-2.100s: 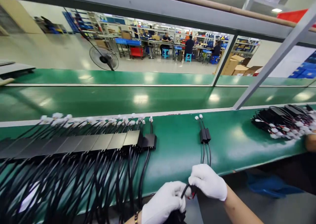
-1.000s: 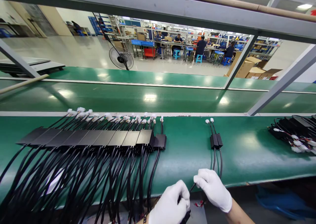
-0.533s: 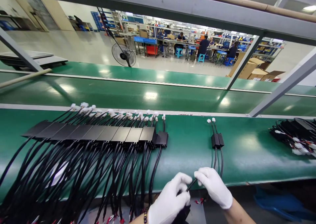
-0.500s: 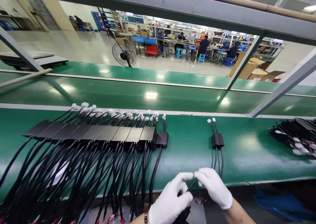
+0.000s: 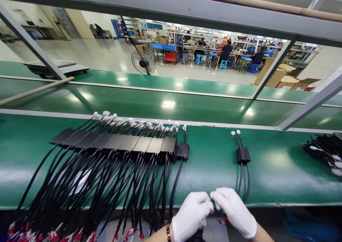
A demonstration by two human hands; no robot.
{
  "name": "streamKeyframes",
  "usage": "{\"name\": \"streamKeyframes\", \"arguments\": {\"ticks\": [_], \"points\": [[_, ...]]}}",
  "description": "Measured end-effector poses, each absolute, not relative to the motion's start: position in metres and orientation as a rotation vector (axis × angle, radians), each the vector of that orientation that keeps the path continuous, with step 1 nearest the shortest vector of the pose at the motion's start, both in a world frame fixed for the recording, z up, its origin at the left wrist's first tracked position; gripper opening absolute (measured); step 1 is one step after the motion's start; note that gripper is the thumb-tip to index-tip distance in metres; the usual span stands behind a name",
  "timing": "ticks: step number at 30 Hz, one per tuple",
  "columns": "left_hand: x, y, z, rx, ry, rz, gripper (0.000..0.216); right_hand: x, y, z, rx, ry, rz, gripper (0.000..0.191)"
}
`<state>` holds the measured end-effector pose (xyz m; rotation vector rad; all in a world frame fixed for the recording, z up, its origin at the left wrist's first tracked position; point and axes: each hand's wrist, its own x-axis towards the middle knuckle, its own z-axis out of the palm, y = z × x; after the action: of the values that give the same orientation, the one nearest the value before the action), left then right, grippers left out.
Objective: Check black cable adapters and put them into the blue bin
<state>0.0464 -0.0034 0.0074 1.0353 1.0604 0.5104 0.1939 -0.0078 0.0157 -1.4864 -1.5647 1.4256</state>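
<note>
- At the near edge of the green bench (image 5: 267,171), both gloved hands have closed in on each other. Half a second ago a short slanted run of black lead showed between them; now the fingertips touch and only a dark sliver is left at the join.
- My read: the slack is taken up, and the work is now fine fingertip handling at the lead's end rather than pulling it through.
- Left hand (image 5: 191,213) – knuckles up, thumb and forefinger pinched on the lead. Something dark sits under the palm; I cannot tell what.
- Right hand (image 5: 235,211) – mirrors it, fingers curled and pinching from the other side, wrist angled in from lower right.
- Black lead (image 5: 239,180) runs up from behind the right hand, beside a second one, to the paired modules (image 5: 243,155) lying flat on the bench, white plugs (image 5: 235,132) at their far end.
- The view has drifted – the row of modules (image 5: 120,142) now sits further right in frame, and the heap (image 5: 324,151) is cut by the right edge.
</note>
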Motion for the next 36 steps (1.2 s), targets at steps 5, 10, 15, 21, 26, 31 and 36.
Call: {"name": "streamKeyframes", "arguments": {"ticks": [5,10,15,21,26,31,36], "points": [[0.037,-0.003,0.005,1.019,1.061,0.557,0.007,0.190,-0.007,0.015,-1.517,-1.534,1.413,0.041],[0.036,-0.003,0.007,1.007,1.003,0.507,0.011,0.188,-0.007,0.014,-1.492,-1.470,1.476,0.041],[0.039,-0.003,0.007,1.042,0.983,0.482,0.019,0.183,-0.007,0.016,-1.358,-1.374,1.592,0.041],[0.034,-0.003,0.009,1.008,0.911,0.532,0.016,0.184,-0.004,0.023,-1.363,-1.321,1.632,0.042],[0.037,-0.002,0.006,1.029,0.951,0.513,0.022,0.183,-0.005,0.021,-1.382,-1.350,1.590,0.039],[0.034,-0.003,0.003,0.934,0.919,0.502,0.018,0.187,-0.005,0.020,-1.411,-1.310,1.617,0.041],[0.034,-0.004,0.010,0.962,0.913,0.503,0.016,0.189,-0.004,0.019,-1.452,-1.394,1.547,0.040]]}}
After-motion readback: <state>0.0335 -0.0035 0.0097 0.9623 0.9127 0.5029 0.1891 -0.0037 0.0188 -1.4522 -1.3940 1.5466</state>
